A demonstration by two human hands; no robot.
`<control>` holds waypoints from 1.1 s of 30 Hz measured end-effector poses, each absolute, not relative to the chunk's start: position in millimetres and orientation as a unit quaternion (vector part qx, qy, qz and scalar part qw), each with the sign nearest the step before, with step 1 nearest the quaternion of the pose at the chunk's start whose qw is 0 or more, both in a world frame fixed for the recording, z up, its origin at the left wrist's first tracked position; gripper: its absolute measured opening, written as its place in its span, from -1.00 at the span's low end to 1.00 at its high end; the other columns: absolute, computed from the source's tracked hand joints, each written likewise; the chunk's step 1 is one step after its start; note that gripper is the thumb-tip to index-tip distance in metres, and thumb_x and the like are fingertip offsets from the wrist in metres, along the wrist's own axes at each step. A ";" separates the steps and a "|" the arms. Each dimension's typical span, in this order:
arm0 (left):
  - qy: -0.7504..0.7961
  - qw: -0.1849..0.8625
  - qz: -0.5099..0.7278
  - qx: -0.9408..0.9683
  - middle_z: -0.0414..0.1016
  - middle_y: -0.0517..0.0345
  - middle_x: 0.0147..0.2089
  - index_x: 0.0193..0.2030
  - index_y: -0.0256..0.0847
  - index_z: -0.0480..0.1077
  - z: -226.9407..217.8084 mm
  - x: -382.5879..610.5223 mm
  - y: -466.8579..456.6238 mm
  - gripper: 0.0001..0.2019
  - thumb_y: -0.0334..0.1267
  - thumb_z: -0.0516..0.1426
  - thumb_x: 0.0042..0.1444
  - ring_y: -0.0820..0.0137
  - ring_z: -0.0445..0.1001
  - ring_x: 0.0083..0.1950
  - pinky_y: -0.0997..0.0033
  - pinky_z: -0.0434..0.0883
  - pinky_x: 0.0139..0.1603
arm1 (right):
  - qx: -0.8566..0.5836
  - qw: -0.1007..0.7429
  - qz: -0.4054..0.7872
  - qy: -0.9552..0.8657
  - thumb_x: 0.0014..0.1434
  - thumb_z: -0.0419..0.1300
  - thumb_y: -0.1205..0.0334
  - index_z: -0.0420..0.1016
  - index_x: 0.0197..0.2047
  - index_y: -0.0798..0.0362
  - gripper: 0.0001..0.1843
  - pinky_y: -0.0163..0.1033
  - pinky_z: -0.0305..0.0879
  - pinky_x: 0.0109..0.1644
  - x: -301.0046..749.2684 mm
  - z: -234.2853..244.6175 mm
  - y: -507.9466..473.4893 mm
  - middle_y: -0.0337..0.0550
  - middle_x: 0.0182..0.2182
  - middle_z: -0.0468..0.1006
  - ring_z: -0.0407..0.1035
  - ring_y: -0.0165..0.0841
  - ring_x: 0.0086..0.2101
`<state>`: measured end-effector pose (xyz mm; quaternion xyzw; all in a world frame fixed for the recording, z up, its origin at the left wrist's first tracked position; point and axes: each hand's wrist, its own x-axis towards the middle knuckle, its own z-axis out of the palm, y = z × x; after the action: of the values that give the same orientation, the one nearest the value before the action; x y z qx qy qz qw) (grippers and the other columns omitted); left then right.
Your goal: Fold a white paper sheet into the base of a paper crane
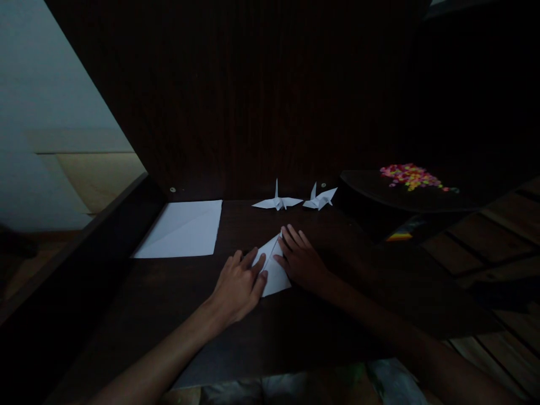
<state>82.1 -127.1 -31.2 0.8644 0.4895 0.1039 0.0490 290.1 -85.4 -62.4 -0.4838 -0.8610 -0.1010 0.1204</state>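
Observation:
A folded piece of white paper lies flat on the dark wooden desktop, its narrow point facing away from me. A crease or folded edge runs up its middle. My left hand rests on the paper's left side with fingers spread. On the right side lies my right hand, its fingers stretched out flat along the upper edge near the tip. Parts of the paper are hidden beneath both hands. Beyond them stand two white origami cranes, one with spread wings and another turned sideways.
A stack of white paper sheets lies at the back left, beside the raised side board. At the right, a rounded dark shelf bears a pile of small colourful pieces. A tall dark panel closes off the back.

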 end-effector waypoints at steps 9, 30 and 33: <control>0.423 0.074 0.131 0.893 0.36 -0.09 0.16 0.22 -0.22 0.31 -35.7 81.6 -124.9 -0.56 -0.07 -0.13 0.36 0.10 0.31 0.06 -0.04 0.31 0.12 | -0.488 0.167 -0.064 -0.854 0.33 0.02 0.11 0.35 0.19 0.33 -0.48 0.16 0.10 0.29 289.5 -69.7 -76.2 0.27 0.21 0.32 0.07 0.00 0.28; 0.371 0.099 0.150 0.911 -0.35 -0.02 0.50 0.47 -0.12 -0.32 -51.5 81.5 -125.0 -0.37 -0.05 -0.12 0.38 0.11 -0.32 0.48 -0.05 0.05 0.40 | -0.445 0.465 0.533 -0.549 -0.15 0.34 0.27 0.47 -0.07 0.11 -0.50 -0.33 0.32 -0.46 281.2 -64.4 -20.8 -0.30 -0.54 0.57 0.38 -0.45 -0.57; 0.374 0.098 0.152 0.909 -0.34 -0.04 0.50 0.47 -0.13 -0.34 -54.2 81.7 -124.6 -0.34 -0.03 -0.10 0.37 0.11 -0.33 0.48 -0.04 0.05 0.40 | -0.445 0.477 0.545 -0.526 -0.21 0.37 0.25 0.52 -0.18 0.12 -0.56 -0.35 0.29 -0.47 278.4 -62.3 -19.7 -0.29 -0.54 0.56 0.37 -0.45 -0.55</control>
<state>81.7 -124.6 -54.2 0.9094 0.3744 0.1523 0.0984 278.4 -19.7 -62.3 -0.4447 -0.5264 0.5455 0.4770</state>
